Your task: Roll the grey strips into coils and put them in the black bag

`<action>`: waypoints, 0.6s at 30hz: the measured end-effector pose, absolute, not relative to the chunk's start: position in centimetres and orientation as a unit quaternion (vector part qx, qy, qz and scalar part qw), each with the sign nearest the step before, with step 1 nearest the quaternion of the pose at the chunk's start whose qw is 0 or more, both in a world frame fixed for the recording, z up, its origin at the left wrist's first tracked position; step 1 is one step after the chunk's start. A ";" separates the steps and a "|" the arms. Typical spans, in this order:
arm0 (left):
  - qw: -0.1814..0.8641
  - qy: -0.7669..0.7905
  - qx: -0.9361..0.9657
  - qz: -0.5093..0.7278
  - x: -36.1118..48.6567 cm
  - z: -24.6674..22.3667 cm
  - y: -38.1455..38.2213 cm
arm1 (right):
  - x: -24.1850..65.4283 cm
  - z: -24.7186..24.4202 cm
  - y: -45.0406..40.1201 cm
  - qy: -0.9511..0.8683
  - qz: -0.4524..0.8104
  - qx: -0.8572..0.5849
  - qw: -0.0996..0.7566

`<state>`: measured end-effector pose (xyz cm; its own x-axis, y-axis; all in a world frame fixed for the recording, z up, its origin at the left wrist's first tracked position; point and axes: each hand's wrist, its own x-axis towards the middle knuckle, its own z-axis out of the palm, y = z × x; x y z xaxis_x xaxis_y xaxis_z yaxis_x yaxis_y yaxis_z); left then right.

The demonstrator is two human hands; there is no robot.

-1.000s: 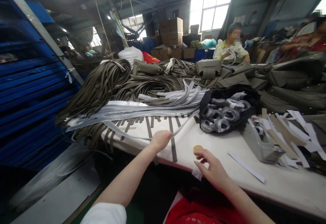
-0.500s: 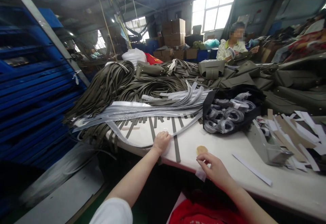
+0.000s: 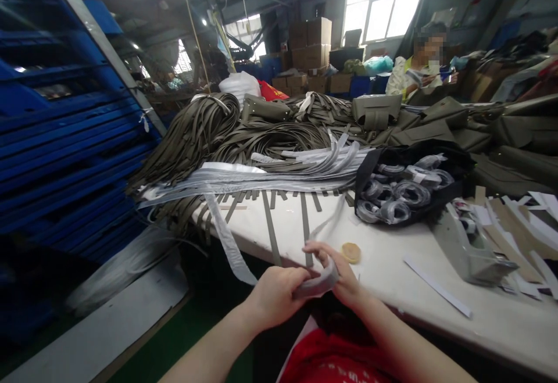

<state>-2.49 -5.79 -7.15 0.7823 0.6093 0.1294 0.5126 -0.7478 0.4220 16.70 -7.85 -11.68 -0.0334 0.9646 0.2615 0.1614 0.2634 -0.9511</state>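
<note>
Just off the table's front edge, my left hand (image 3: pixel 279 294) is closed on a grey strap (image 3: pixel 335 278) that looks wrapped in clear film. A bend of this strap curves between my two hands. On its other side my right hand (image 3: pixel 342 275) curls round the bend, its fingertips partly behind it. A pale length of film-covered strap (image 3: pixel 229 237) hangs from the pile over the table edge toward my left hand. Behind lies the bundle of film-covered straps (image 3: pixel 270 178). A yellowish round tape roll (image 3: pixel 351 252) rests on the table right of my right hand.
A black bag (image 3: pixel 455 188) of coiled, film-wrapped straps stands behind right. A grey tape dispenser (image 3: pixel 475 255) and paper strips (image 3: pixel 517 226) lie to its right. Olive straps (image 3: pixel 192 133) pile at the back of the white table (image 3: pixel 387 278). A co-worker (image 3: pixel 421 66) sits beyond.
My left hand has moved off the table toward me and right, bringing the strap, now bent into a curve. My right hand has shifted left onto it. The clear tape piece near it no longer shows.
</note>
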 end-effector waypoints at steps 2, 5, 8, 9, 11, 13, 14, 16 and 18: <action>0.116 0.369 0.902 0.193 -6.1 -7.5 -3.8 | 16.3 -10.7 -9.7 -0.581 0.536 -0.393 0.469; -0.085 0.476 0.811 0.329 -12.1 -7.6 -0.8 | 17.0 -12.3 -12.5 -0.633 0.621 -0.352 0.299; -0.224 0.500 0.756 0.358 -16.4 -7.0 0.3 | 19.0 -17.6 -14.6 -0.665 0.543 -0.491 0.148; -0.233 0.501 0.760 0.342 -17.1 -6.8 0.2 | 19.8 -19.7 -15.2 -0.638 0.517 -0.560 0.110; -0.214 0.506 0.785 0.288 -17.1 -6.7 -0.3 | 21.4 -23.2 -15.9 -0.578 0.486 -0.653 0.058; -0.174 0.519 0.809 0.215 -15.6 -7.2 -1.1 | 22.4 -25.1 -16.3 -0.554 0.474 -0.683 0.038; -0.148 0.527 0.819 0.171 -14.4 -7.7 -1.6 | 22.5 -25.2 -16.4 -0.561 0.475 -0.677 0.038; -0.078 0.513 0.852 0.070 -11.0 -9.0 -3.0 | 21.8 -23.7 -16.5 -0.584 0.477 -0.654 0.061; -0.002 0.458 0.889 -0.016 -7.0 -10.5 -5.0 | 20.2 -20.7 -16.5 -0.630 0.469 -0.605 0.129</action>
<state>-7.03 -4.99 -10.55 0.5804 0.8139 -0.0266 0.8138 -0.5809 -0.0182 20.18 -16.48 -20.66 -0.2334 0.8844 -0.4043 0.6416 -0.1723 -0.7474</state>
